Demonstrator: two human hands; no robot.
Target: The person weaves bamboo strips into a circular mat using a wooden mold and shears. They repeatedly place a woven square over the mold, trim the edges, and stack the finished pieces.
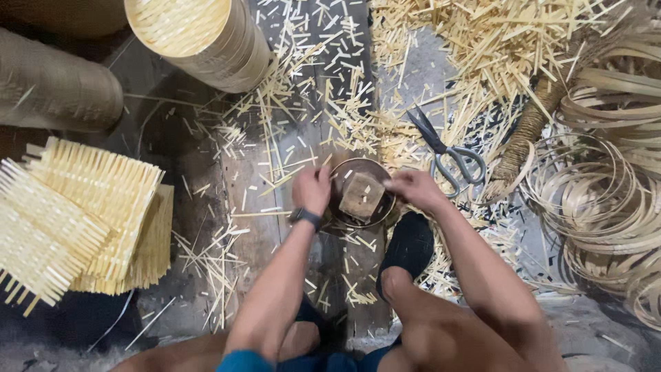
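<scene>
Round dark form [344, 207] with wooden block [361, 195], centre; left hand [311, 189] grasps its rim at 9 o'clock, right hand [413, 189] at 3. Risk: form tipping; scissors [447, 155] near at 1 o'clock

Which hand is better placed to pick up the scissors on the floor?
Probably the right hand. It rests on the round mould's right rim, and the scissors lie just beyond it. The left hand is on the mould's far side.
</scene>
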